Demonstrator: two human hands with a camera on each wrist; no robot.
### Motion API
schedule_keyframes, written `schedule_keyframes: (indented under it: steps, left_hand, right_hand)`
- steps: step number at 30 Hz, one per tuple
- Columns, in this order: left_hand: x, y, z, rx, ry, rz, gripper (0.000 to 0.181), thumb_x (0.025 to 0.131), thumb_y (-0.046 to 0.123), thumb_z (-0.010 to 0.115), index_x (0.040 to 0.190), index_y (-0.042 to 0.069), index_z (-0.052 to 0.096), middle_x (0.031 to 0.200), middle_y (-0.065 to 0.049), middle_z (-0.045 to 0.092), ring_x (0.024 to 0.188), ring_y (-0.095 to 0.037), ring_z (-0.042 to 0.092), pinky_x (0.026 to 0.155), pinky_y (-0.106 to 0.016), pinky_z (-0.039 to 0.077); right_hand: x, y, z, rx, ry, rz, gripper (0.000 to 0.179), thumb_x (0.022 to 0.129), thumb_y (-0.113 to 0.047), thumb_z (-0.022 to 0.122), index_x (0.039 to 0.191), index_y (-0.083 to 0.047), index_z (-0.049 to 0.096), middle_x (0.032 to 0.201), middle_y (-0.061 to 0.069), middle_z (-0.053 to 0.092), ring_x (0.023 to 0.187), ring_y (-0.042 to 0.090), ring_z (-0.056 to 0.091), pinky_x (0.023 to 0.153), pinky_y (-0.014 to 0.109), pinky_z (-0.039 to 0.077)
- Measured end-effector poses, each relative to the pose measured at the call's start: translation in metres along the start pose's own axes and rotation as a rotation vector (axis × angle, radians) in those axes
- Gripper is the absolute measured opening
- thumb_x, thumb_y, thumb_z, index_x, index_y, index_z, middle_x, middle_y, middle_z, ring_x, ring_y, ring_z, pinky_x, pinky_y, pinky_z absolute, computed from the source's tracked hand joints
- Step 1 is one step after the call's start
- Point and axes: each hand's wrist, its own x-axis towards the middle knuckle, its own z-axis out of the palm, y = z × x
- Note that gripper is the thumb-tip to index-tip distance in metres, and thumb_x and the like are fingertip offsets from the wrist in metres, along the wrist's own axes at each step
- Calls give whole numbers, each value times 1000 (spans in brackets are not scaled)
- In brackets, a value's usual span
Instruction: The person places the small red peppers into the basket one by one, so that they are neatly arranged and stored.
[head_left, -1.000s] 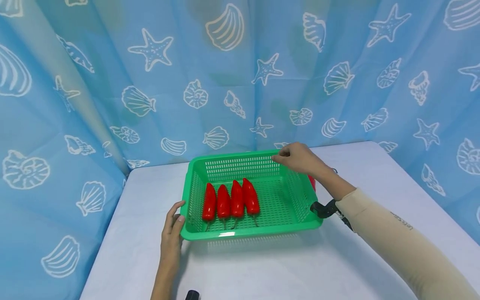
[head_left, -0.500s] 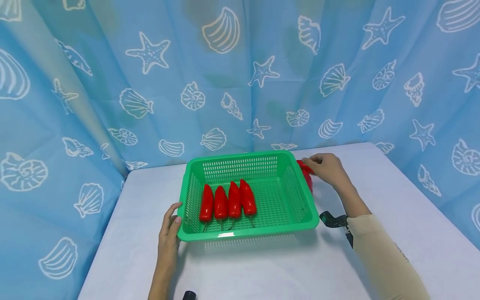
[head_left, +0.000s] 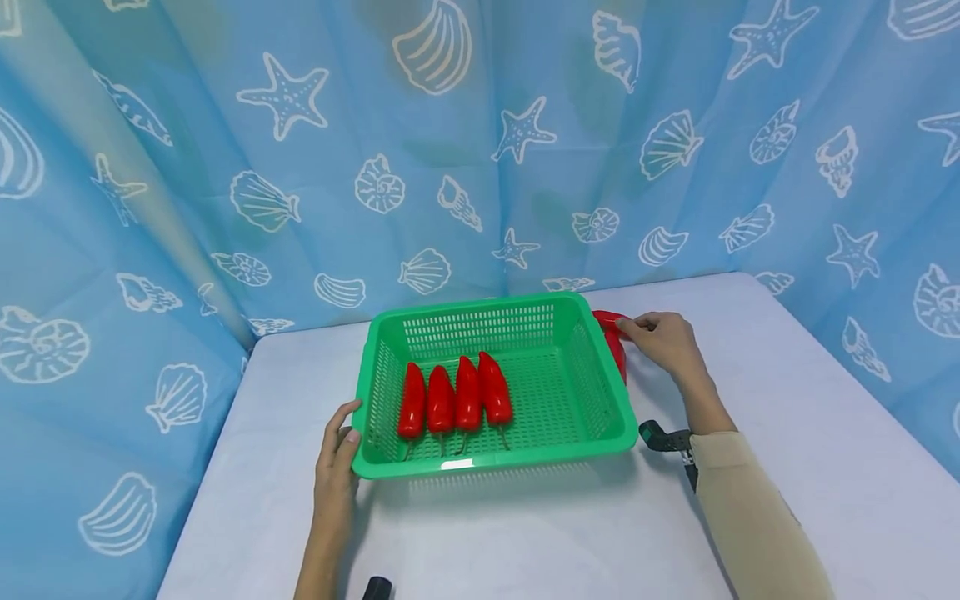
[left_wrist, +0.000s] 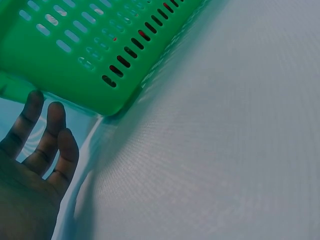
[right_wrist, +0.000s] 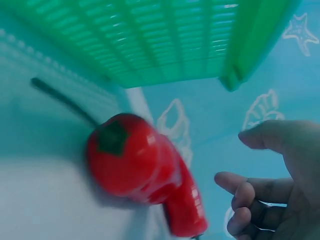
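Several red chili peppers (head_left: 468, 396) lie side by side inside the green plastic basket (head_left: 547, 452), stems toward the front. My left hand (head_left: 335, 475) touches the basket's left rim near the front corner; in the left wrist view its fingers (left_wrist: 55, 120) are fairly straight. Beyond the basket's right wall, more red peppers (head_left: 617, 350) lie on the table, partly hidden by that wall. My right hand (head_left: 667, 342) is beside them. In the right wrist view, one pepper (right_wrist: 130, 155) overlaps another (right_wrist: 185, 210), while the thumb and fingers stand apart with nothing between them.
A white cloth (head_left: 480, 542) covers the table. Behind and at the sides hangs a blue curtain (head_left: 450, 225) with white shell and starfish prints. A black wrist-camera mount (head_left: 663, 437) sits at the right wrist, and a black piece (head_left: 377, 588) shows at the bottom edge.
My right hand has moved from above the basket's back right corner down and rightward to the peppers outside it. The left hand has stayed at the rim. The head view has shifted slightly.
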Motion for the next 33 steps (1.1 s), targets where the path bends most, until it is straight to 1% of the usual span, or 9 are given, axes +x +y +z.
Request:
schedule_keyframes:
  steps: [4,9,12,15,17,20,26,29,33]
  left_hand:
    - [1,2,-3,-8,-1,5,40,106,43,44,145,37,47,114,-6,53,80,-20,54,67,-27,45]
    - [2,2,-5,-15,0,18,39,106,41,44,145,36,48,114,-6,52,82,-21,55,69,-27,46]
    - [2,1,-3,-23,-10,23,39,107,40,43,145,35,47,115,-7,52,82,-22,55,70,-27,47]
    - [1,1,0,-26,-22,25,40,107,39,43,146,34,46,116,-8,51,82,-21,55,70,-28,47]
    - [1,0,0,-32,-22,26,39,107,39,43,146,35,47,116,-8,51,82,-21,55,71,-28,47]
    - [0,0,0,-42,-15,29,39,107,38,43,145,35,47,115,-8,52,82,-22,56,71,-28,47]
    - [-2,-2,-1,-29,-2,18,40,107,37,43,146,32,47,114,-9,52,86,-23,57,74,-28,47]
    - [-2,-2,-1,-17,7,19,40,106,39,43,146,33,47,114,-8,53,85,-23,58,74,-28,47]
    - [-1,-4,-1,-11,11,11,40,106,40,42,146,34,47,114,-8,53,84,-23,57,73,-29,45]
  right_hand:
    - [3,2,7,-41,-58,14,62,98,-55,53,110,4,69,101,20,67,93,36,60,71,45,49]
    - [3,11,14,-66,-85,57,59,98,-53,54,107,4,68,101,19,66,96,38,57,72,45,49]
    - [3,18,16,-83,-89,85,56,97,-54,54,95,1,67,84,13,62,87,33,56,68,41,46]
    - [2,21,16,-94,-74,104,54,96,-56,54,78,-5,59,65,5,50,70,26,48,60,37,39]
    - [2,21,17,-87,-65,106,55,95,-58,54,72,-8,56,60,1,45,64,22,44,57,36,37]
    - [1,19,21,-76,-53,98,56,94,-60,55,71,-8,57,60,2,46,63,22,45,56,36,37]
    - [-1,16,29,-95,-44,80,51,94,-52,60,81,-3,65,69,6,58,70,24,52,58,35,39]
    - [1,15,32,-93,-53,86,51,94,-52,60,76,-5,63,63,4,55,65,23,51,57,35,38]
    - [1,13,32,-148,-80,104,51,93,-54,58,66,-10,58,57,1,49,60,21,48,57,36,37]
